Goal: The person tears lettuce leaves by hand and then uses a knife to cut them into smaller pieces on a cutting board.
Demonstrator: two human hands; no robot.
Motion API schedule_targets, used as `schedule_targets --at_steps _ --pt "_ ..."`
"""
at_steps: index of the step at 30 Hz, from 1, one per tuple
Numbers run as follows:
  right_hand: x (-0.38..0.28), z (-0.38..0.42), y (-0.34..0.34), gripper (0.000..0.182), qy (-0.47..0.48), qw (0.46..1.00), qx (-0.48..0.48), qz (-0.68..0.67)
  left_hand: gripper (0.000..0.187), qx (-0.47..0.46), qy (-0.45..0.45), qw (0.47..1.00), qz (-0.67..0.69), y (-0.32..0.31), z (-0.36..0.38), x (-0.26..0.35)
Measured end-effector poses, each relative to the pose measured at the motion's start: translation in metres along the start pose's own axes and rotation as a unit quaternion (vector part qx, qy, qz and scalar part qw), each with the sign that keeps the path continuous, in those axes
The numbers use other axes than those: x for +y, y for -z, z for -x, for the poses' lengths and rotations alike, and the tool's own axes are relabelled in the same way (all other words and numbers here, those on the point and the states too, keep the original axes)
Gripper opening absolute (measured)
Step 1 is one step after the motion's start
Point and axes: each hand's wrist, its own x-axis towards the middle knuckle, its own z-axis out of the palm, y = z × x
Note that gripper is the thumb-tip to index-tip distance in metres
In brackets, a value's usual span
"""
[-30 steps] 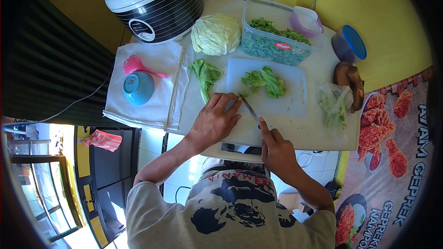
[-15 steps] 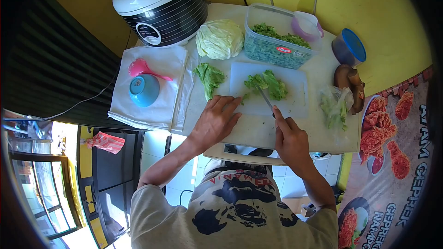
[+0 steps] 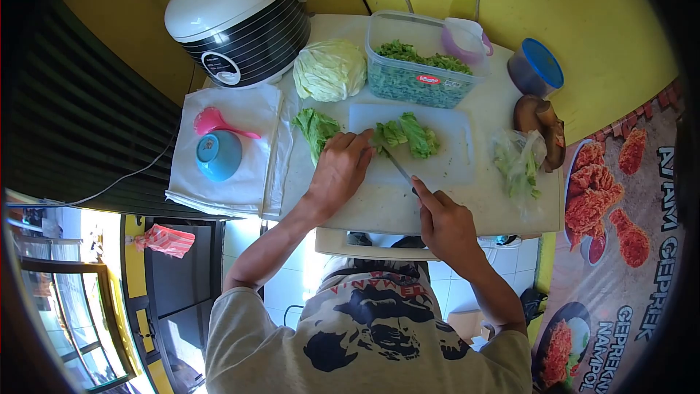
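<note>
My right hand (image 3: 450, 225) is closed around the handle of a knife (image 3: 399, 167). Its blade points up and left across the white cutting board (image 3: 437, 168), with the tip by some cut lettuce (image 3: 394, 133). At the board's left edge, my left hand (image 3: 341, 164) has its fingers bent together, fingertips on the edge of the lettuce pieces. A larger lettuce piece (image 3: 419, 136) lies just right of them. Beside my left hand, partly behind it, rests another lettuce leaf (image 3: 315, 130) on the table.
Behind the board stand a clear tub of chopped greens (image 3: 419, 76), a cabbage (image 3: 329, 71) and a rice cooker (image 3: 240, 29). A blue bowl (image 3: 219, 155) and pink ladle (image 3: 219, 124) lie left. A plastic bag (image 3: 519, 160), brown pestle (image 3: 547, 120) and blue-lidded container (image 3: 536, 67) are right.
My left hand has moved up to the lettuce on the board, its fingers drawn closer together. The knife tip has shifted to the left part of the lettuce. The whole view has shifted slightly.
</note>
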Motion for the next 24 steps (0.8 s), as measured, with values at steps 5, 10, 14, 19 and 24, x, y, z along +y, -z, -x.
schedule_targets --at_steps 5,10,14,19,24 --pt "0.007 -0.004 -0.001 0.051 -0.031 0.998 0.044 -0.038 0.049 0.035 -0.032 0.998 -0.037 -0.004 -0.009 0.007" --pt "0.006 -0.004 0.004 0.049 -0.034 0.998 0.028 -0.048 0.054 -0.035 -0.037 0.997 -0.050 -0.001 -0.023 0.007" --pt "0.014 -0.003 0.001 0.048 -0.028 0.998 0.024 -0.047 0.052 -0.047 0.016 0.998 0.050 -0.007 -0.029 -0.001" --pt "0.015 0.000 -0.003 0.049 -0.033 0.998 0.023 -0.044 0.036 -0.030 0.044 0.996 0.070 -0.003 -0.033 0.003" --pt "0.010 0.000 -0.001 0.048 -0.043 0.995 0.023 -0.083 0.016 -0.029 0.013 0.999 0.041 0.000 -0.033 0.004"
